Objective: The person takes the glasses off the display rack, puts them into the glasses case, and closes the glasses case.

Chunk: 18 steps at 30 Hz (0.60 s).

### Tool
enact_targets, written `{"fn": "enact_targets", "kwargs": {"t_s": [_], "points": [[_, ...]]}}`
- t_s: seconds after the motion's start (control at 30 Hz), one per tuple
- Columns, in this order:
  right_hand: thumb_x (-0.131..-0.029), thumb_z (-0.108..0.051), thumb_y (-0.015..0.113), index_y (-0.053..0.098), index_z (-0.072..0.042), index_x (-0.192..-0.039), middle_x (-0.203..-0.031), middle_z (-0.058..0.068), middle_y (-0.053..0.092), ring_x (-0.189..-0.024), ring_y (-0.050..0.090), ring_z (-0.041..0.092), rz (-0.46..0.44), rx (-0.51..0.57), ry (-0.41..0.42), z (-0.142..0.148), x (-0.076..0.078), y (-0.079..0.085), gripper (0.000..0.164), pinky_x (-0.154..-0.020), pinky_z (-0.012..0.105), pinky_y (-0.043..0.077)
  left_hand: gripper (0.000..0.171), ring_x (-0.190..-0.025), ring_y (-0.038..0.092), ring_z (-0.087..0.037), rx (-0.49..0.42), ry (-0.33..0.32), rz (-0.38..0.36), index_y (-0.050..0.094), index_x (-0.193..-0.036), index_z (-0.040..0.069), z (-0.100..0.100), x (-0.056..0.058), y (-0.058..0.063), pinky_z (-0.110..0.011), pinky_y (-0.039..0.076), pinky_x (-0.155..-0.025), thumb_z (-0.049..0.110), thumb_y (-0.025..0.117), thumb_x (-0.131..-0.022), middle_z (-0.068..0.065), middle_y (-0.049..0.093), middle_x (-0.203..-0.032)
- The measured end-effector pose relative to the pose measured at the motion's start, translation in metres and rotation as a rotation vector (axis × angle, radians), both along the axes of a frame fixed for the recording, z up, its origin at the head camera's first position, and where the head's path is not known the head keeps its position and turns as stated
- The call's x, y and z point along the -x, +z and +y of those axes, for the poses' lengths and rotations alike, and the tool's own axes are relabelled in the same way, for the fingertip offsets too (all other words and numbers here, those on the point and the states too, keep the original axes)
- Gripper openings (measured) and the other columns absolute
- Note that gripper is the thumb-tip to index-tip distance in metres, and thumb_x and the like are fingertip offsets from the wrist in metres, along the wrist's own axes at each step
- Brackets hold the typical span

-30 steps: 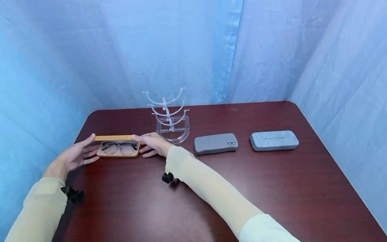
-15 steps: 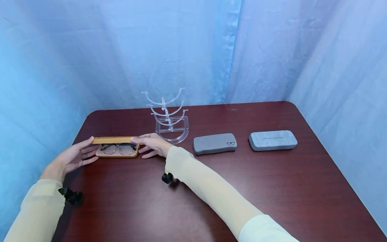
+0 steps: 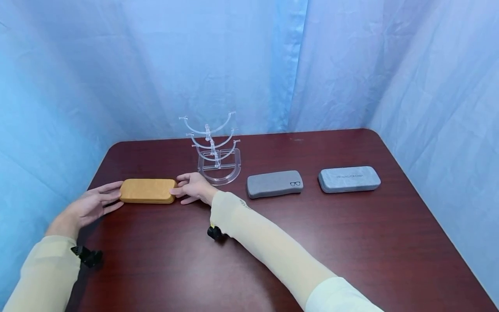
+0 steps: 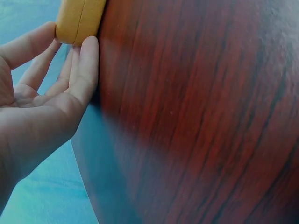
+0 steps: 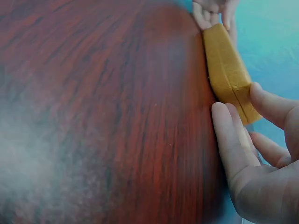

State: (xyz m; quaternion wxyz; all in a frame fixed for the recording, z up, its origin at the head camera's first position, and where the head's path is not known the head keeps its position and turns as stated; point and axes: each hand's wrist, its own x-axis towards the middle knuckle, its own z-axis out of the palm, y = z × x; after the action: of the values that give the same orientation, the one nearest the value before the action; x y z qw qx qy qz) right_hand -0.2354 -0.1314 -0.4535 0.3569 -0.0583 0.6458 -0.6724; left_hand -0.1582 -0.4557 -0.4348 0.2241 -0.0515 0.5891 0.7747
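A mustard-yellow glasses case (image 3: 147,191) lies closed at the left of the table; the dark-browed eyeglasses seen in it earlier are hidden inside. My left hand (image 3: 91,206) is at its left end, fingers fairly straight and spread. In the left wrist view the thumb (image 4: 44,35) touches one corner of the case and a fingertip (image 4: 89,49) meets the end beside the seam. At the right end is my right hand (image 3: 193,189), its thumb (image 5: 264,99) touching the lid and its other fingers (image 5: 226,126) loosely extended beside the end.
Behind my right hand stands a clear plastic three-tier glasses stand (image 3: 213,149). To the right lie a grey glasses case (image 3: 273,184) with a glasses print and a pale blue-grey case (image 3: 348,179). Blue curtains (image 3: 249,65) surround the dark red wooden table (image 3: 249,260).
The yellow case's lid has swung down toward me and closed over the eyeglasses. Both hands came down with it and are now at the case's two ends.
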Motion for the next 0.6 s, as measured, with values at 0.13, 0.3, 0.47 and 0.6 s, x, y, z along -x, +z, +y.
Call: {"fn": "enact_targets", "kwargs": {"t_s": [0.13, 0.3, 0.47, 0.6], "points": [[-0.087, -0.003, 0.080, 0.058, -0.003, -0.139, -0.112, 0.007, 0.065, -0.089, 0.073, 0.022, 0.032, -0.022, -0.026, -0.0031, -0.0007, 0.0004, 0.057, -0.071, 0.041, 0.063, 0.043, -0.107, 0.068, -0.010, 0.053, 0.008, 0.018, 0.069, -0.123, 0.031, -0.0003, 0.0015, -0.0024, -0.031, 0.057, -0.091, -0.003, 0.049, -0.105, 0.013, 0.067, -0.121], [-0.086, -0.004, 0.081, 0.063, -0.004, -0.134, -0.111, 0.006, 0.067, -0.089, 0.073, 0.022, 0.028, -0.028, -0.034, -0.0031, -0.0010, 0.0024, 0.050, -0.070, 0.040, 0.063, 0.041, -0.106, 0.068, -0.008, 0.083, 0.027, -0.005, 0.069, -0.120, 0.033, 0.0001, 0.0029, -0.0001, -0.031, 0.057, -0.091, -0.002, 0.052, -0.104, 0.014, 0.067, -0.119], [-0.087, -0.005, 0.081, 0.064, -0.005, -0.133, -0.110, 0.004, 0.067, -0.088, 0.073, 0.021, 0.021, -0.033, -0.031, -0.0019, -0.0018, 0.0024, 0.049, -0.070, 0.039, 0.063, 0.042, -0.104, 0.068, -0.009, 0.070, 0.049, -0.036, 0.071, -0.116, 0.032, 0.0035, 0.0034, 0.0013, -0.031, 0.058, -0.090, -0.003, 0.052, -0.104, 0.013, 0.068, -0.116], [-0.088, -0.005, 0.080, 0.064, -0.006, -0.133, -0.110, 0.003, 0.066, -0.088, 0.072, 0.020, 0.021, -0.030, -0.023, -0.0011, -0.0029, 0.0010, 0.048, -0.070, 0.039, 0.063, 0.044, -0.103, 0.069, -0.011, 0.039, 0.060, -0.043, 0.072, -0.116, 0.030, 0.0035, 0.0028, -0.0006, -0.032, 0.058, -0.088, -0.006, 0.050, -0.104, 0.012, 0.069, -0.115]]}}
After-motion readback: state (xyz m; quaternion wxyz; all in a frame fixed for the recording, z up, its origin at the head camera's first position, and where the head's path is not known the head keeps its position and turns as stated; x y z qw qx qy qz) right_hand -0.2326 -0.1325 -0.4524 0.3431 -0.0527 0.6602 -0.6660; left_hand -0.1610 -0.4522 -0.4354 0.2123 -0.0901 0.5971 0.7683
